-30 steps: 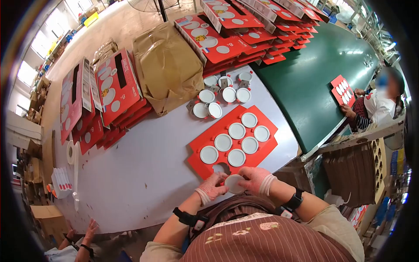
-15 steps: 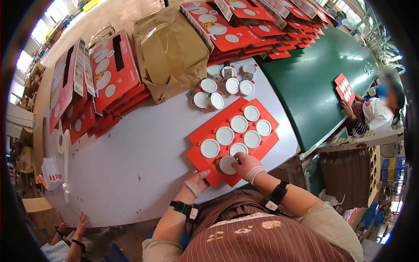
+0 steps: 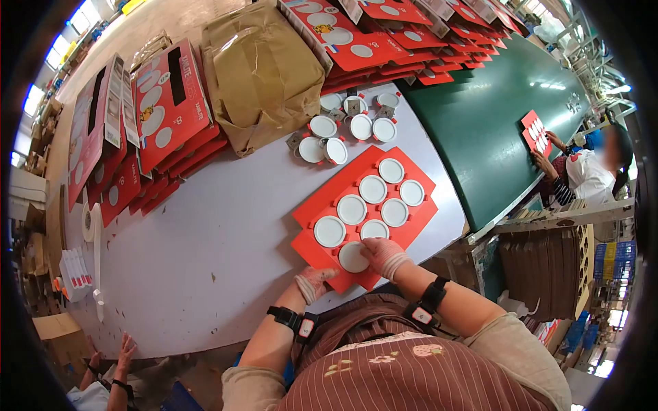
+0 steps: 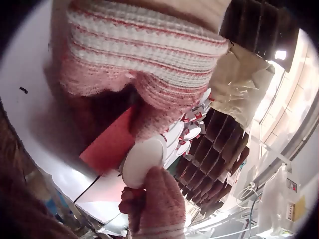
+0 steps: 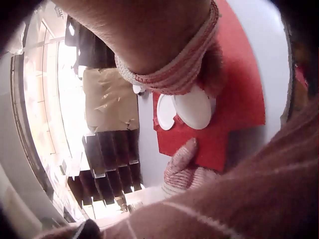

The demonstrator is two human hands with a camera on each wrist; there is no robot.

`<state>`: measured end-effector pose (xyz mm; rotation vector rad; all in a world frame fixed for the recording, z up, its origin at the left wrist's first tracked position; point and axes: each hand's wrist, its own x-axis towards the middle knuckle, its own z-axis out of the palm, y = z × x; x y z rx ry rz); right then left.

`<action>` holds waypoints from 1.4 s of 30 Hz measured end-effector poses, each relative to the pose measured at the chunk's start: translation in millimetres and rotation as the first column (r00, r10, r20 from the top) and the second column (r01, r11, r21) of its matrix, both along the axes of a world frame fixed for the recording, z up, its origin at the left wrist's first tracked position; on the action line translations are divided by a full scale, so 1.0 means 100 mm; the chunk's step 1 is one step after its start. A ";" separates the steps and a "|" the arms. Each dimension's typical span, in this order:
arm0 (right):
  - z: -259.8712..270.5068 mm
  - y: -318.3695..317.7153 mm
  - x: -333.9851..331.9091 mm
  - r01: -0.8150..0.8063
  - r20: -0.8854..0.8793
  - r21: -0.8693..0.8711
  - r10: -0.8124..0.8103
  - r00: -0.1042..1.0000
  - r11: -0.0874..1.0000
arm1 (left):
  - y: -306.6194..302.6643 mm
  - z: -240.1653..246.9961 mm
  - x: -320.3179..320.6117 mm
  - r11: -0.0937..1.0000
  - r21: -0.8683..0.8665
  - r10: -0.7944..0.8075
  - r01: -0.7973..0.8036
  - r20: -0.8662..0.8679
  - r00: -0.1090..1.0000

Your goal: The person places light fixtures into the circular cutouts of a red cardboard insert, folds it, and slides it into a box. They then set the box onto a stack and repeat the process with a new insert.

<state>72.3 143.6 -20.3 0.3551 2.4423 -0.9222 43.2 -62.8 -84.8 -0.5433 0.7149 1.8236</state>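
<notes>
A flat red card lies at the near edge of the table, with white round downlights set in two rows across it. My right hand pinches the edge of the nearest downlight, which sits at the card's near end. In the left wrist view that downlight shows its white face, with the right fingertips at its rim. My left hand grips the card's near left edge, its thumb lying on top in the right wrist view. Both hands wear knitted gloves.
Several loose downlights with metal clips stand behind the card. A brown paper bundle and stacks of printed red boxes line the far side. A tape roll lies left. Another person sits beyond the green table.
The downlight went from both hands down onto the card's near opening, held by the right hand alone. My left hand moved left onto the card's edge.
</notes>
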 end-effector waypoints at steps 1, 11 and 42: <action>-0.01 0.02 -0.01 0.001 0.036 -0.073 0.001 0.999 0.997 | 0.01 -0.01 -0.02 0.999 0.021 -0.038 0.039 -0.032 0.999; -0.08 0.10 -0.18 -0.336 0.015 0.114 0.337 0.942 0.935 | -0.04 -0.03 -0.04 0.986 0.028 -0.161 0.164 -0.088 0.983; -0.57 1.24 0.17 0.727 -0.074 -0.150 -0.741 0.668 0.670 | 1.11 0.46 -1.39 0.252 -0.956 -0.962 -0.151 -0.265 0.072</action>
